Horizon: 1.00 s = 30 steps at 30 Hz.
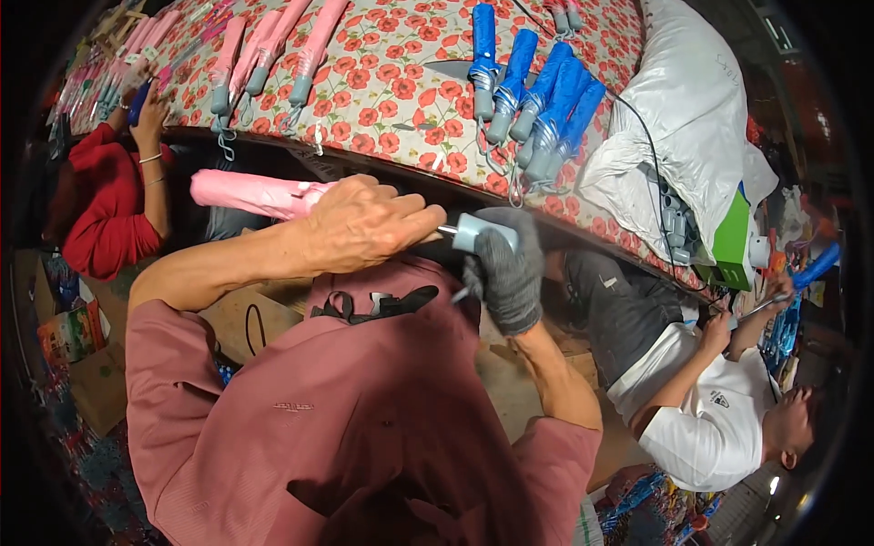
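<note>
A folded pink umbrella (250, 194) lies level across my front, its canopy end pointing left. My bare left hand (369, 223) is wrapped round it near the handle end. A short bit of metal shaft (447, 230) shows between my two hands. On my right hand (508, 268) is a grey knitted glove, closed round the umbrella's pale grey handle (473, 233). The palm side of both grips is hidden. Both hands are held just in front of the table's near edge.
On the flowered tablecloth (391, 91) lie several blue umbrellas (519, 82) and several pink umbrellas (309, 45). A white sack (683, 82) holding grey handles and a green box (731, 246) stand at the right. Co-workers sit on both sides, one in red (114, 214), one in white (696, 409).
</note>
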Available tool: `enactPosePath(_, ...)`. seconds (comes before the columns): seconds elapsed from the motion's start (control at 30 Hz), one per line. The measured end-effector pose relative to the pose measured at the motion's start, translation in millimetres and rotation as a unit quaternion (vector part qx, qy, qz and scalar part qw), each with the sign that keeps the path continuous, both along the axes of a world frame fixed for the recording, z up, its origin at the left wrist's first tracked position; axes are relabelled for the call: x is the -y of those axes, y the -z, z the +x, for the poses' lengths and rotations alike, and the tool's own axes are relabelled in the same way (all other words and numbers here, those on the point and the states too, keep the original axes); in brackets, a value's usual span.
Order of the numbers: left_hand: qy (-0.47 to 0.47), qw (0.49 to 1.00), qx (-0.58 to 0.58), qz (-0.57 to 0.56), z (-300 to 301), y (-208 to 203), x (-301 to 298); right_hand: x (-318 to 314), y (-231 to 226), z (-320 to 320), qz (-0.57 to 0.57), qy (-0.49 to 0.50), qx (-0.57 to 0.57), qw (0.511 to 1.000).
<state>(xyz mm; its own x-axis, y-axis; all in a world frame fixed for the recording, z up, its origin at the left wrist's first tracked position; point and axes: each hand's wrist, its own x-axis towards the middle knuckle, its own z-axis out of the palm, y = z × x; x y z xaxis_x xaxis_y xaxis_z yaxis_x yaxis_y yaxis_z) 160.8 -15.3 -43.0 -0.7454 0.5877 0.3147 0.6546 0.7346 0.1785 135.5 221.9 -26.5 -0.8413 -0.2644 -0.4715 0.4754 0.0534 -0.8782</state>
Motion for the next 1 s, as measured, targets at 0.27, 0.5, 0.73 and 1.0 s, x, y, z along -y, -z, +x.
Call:
enactPosePath(0.27, 0.052, 0.938, 0.188, 0.286, -3, -22, 6, -41, 5, -2, 0.054, -0.096, -0.267, 0.957)
enactPosePath(0.5, 0.042, 0.982, 0.160, 0.088, 5, -31, 23, -40, -3, -12, -0.220, -0.052, 0.041, 0.973)
enactPosePath(0.73, 0.004, 0.995, 0.099, 0.008, 2, -85, 7, -25, 42, 8, -0.228, 0.151, 0.026, 0.962)
enactPosePath(1.0, -0.034, 0.996, -0.018, -0.077, 3, -100, -26, -33, 29, 15, 0.180, -0.092, -0.416, 0.887)
